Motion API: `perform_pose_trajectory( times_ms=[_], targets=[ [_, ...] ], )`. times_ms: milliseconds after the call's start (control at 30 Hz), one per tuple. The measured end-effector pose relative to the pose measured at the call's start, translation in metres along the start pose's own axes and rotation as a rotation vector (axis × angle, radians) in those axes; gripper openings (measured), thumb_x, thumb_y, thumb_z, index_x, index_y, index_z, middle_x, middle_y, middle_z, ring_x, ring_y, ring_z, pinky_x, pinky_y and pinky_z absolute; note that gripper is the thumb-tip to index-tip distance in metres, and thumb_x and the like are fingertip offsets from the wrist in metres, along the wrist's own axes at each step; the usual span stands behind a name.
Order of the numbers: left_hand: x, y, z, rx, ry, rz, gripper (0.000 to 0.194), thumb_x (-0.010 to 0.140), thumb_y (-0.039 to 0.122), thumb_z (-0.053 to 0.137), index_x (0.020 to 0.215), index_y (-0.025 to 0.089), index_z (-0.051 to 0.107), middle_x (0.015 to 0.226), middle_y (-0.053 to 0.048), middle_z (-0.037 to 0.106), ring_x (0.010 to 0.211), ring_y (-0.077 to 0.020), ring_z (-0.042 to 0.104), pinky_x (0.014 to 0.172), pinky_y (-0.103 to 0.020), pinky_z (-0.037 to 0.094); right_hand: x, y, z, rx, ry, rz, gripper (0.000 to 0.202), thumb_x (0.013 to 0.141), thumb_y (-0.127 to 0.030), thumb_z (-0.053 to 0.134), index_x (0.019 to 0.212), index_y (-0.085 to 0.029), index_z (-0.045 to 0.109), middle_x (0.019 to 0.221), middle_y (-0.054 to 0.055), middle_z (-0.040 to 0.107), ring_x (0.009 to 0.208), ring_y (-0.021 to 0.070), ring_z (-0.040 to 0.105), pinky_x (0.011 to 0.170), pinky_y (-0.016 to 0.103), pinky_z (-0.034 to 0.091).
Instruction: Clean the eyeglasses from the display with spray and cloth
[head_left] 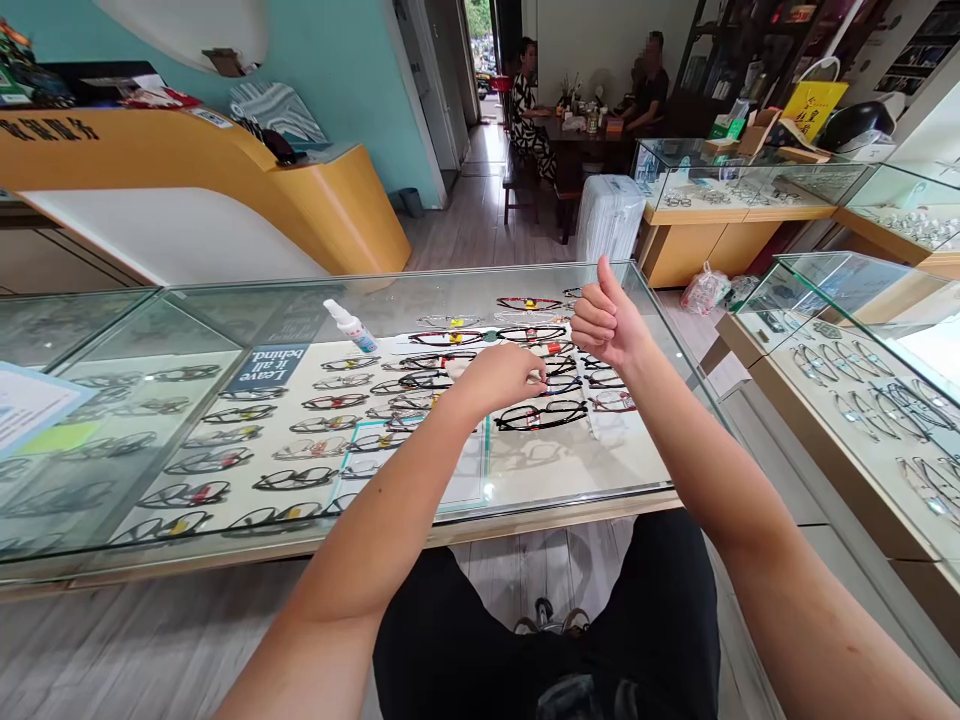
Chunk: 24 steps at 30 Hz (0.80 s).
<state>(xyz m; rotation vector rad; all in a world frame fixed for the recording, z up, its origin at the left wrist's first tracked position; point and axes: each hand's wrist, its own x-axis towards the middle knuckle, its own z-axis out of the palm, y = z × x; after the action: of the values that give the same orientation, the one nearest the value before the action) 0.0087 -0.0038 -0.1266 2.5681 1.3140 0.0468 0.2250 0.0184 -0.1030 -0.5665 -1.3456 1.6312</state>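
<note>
Head view: black glasses (541,414) lie on the counter (525,522) at four o'clock from the nearer left hand (504,376), long axis nine-to-three. Its fingers curl; any pinch is hidden. The right hand (602,322) is fisted, thumb raised. Red glasses (530,304) sit at one o'clock, a spray bottle (352,328) at ten.

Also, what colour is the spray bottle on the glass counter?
The spray bottle is mostly white, with some coloured printing; best seen in the head view.
</note>
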Motion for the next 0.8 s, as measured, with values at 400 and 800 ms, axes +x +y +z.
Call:
perform_pose_trajectory(
  times_ms=[400, 800],
  targets=[
    [-0.008, -0.005, -0.016, -0.259, 0.091, 0.046, 0.019, 0.086, 0.044, 0.074, 0.087, 0.027, 0.083, 0.077, -0.001, 0.075, 0.067, -0.0213, 0.062, 0.063, -0.033, 0.036, -0.003, -0.003, 0.002, -0.013, 0.035, -0.052, 0.083, 0.087, -0.089, 0.067, 0.059, -0.024, 0.023, 0.047, -0.009, 0.011, 0.041, 0.0119, 0.012, 0.040, 0.028, 0.020],
    [-0.007, -0.016, -0.027, -0.915, 0.815, -0.035, 0.029, 0.083, 0.046, 0.081, 0.075, 0.020, 0.071, 0.060, 0.003, 0.051, 0.055, -0.0117, 0.039, 0.053, -0.028, 0.027, -0.010, -0.005, 0.015, 0.298, -0.035, -0.053, 0.063, 0.075, -0.032, 0.090, 0.069, -0.024, 0.027, 0.059, -0.010, 0.031, 0.049, 0.0070, 0.028, 0.043, 0.017, 0.032]
  ],
)
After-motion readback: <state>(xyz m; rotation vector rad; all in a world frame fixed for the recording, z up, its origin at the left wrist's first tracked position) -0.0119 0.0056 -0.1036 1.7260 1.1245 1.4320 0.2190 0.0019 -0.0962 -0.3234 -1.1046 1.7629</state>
